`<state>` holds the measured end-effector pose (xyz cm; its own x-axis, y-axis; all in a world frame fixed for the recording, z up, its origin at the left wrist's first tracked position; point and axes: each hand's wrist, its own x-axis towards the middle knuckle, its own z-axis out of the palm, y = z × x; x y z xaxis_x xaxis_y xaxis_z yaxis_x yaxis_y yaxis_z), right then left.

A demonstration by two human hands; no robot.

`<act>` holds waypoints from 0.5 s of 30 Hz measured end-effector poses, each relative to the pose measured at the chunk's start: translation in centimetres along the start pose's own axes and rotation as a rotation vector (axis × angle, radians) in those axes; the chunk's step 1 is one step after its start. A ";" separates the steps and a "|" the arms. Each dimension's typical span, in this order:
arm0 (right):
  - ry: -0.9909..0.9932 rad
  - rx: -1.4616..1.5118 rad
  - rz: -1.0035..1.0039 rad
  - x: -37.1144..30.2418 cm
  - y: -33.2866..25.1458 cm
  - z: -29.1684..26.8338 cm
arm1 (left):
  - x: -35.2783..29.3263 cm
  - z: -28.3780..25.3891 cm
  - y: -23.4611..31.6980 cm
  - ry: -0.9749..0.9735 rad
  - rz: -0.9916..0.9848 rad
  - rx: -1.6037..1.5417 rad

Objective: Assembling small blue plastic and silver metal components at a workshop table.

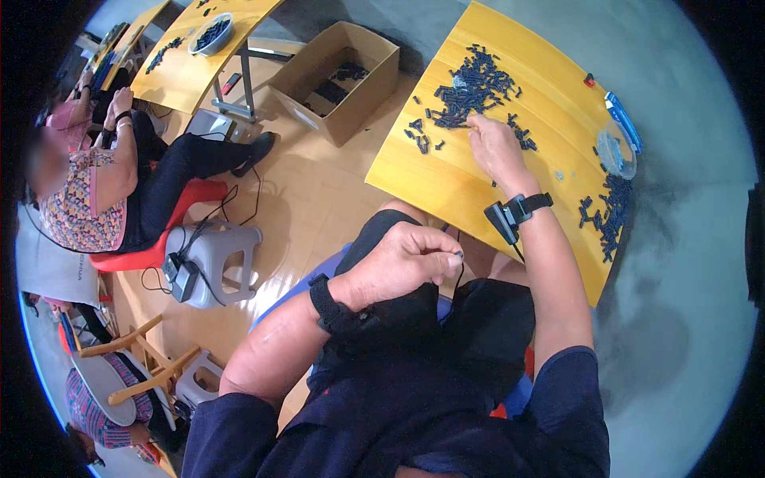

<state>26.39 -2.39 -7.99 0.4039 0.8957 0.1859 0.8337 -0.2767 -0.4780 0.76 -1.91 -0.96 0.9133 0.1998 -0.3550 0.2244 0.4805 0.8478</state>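
Note:
My left hand (406,259) is raised over my lap, thumb and forefinger pressed together. A tiny dark tip shows at the fingertips, too small to name. On the yellow table (446,171) lies a loose heap of small black plastic parts (478,88). My right hand (498,147) reaches to the near edge of this heap, its fingers drawn together and touching the parts. Whatever is between them is hidden. Several loose black parts (417,137) lie left of the heap. A second black pile (612,215) lies along the table's right edge.
A clear plastic tub (615,153) and a blue box (624,119) stand at the right edge. An open cardboard box (339,84) with black parts sits on the floor. A seated person (88,191) works at another yellow table (179,76); a grey stool (211,263) stands nearby.

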 end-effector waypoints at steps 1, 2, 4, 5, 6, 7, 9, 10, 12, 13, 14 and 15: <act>0.004 -0.004 -0.015 0.2 0.2 0.2 | 0.1 0.0 0.0 0.005 -0.003 0.011; 0.001 -0.002 -0.016 0.4 0.0 0.3 | 0.1 -0.1 -0.2 0.008 -0.004 0.009; -0.062 0.008 -0.012 0.7 -0.2 0.4 | 0.2 -0.2 -0.8 0.018 0.011 0.127; -0.063 0.010 -0.013 0.8 -0.2 0.6 | 0.3 -0.2 -0.9 0.020 0.011 0.128; -0.064 -0.011 -0.030 0.9 -0.2 0.7 | 0.3 -0.2 -1.0 0.038 0.012 0.162; -0.064 -0.031 -0.047 1.0 -0.2 0.8 | 0.3 -0.1 -1.0 0.056 0.013 0.196; -0.074 -0.059 -0.054 1.1 -0.1 1.1 | 0.5 -0.1 -1.0 0.064 0.025 0.235; -0.085 -0.087 -0.061 1.2 -0.1 1.2 | 0.5 -0.1 -1.0 0.072 0.037 0.273; -0.085 -0.104 -0.062 1.2 0.1 1.2 | 0.5 0.0 -1.0 0.072 0.039 0.259; -0.088 -0.119 -0.062 1.2 0.1 1.2 | 0.6 0.0 -1.0 0.073 0.039 0.241; -0.085 -0.118 -0.065 1.2 0.0 1.2 | 0.5 0.0 -1.1 0.075 0.042 0.244; -0.091 -0.129 -0.074 1.3 0.0 1.3 | 0.5 0.0 -1.2 0.066 0.047 0.235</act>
<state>26.42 -0.79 -8.85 0.3085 0.9416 0.1349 0.9036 -0.2458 -0.3508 0.98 -2.34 -2.14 0.9021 0.2763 -0.3314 0.2620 0.2595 0.9295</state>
